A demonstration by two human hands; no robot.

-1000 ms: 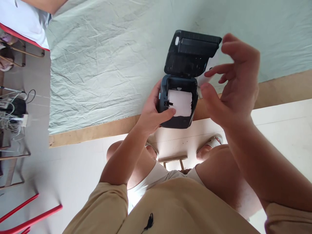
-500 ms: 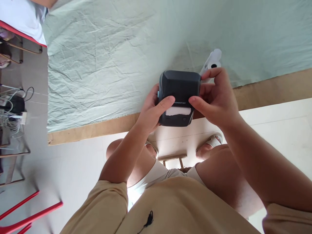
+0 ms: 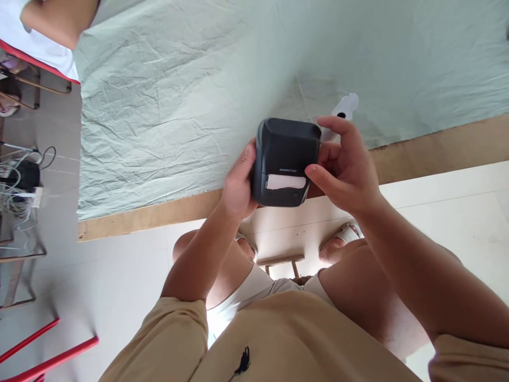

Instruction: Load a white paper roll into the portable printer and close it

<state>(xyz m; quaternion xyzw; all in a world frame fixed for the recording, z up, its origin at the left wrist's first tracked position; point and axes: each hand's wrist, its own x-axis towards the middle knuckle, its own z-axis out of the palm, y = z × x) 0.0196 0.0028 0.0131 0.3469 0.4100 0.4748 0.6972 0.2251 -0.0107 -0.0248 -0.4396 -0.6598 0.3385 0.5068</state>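
A dark label printer (image 3: 292,143) is held up in front of me at the table's near edge, its lid closed. White label paper (image 3: 285,182) shows at its front slot. My left hand (image 3: 240,183) is closed around the printer's left side, with the thumb along that side and the other fingers mostly hidden behind. On the right side, my right hand (image 3: 348,164) grips the edge with the thumb on the front corner and the index finger at the far corner. Just beyond the right fingers lies a white paper roll (image 3: 348,106) with a dark core, partly covered by the hand.
A wrinkled pale green cloth (image 3: 167,116) covers the table, whose wooden edge (image 3: 151,212) runs along the front. Another person's arm (image 3: 59,21) is at the upper left. Tangled cables (image 3: 19,191) and red legs (image 3: 59,361) of some furniture stand at the left.
My left thumb has slid off the printer's front to its left side. The printer has shifted slightly left and turned a little. The other person's arm has come further into view.
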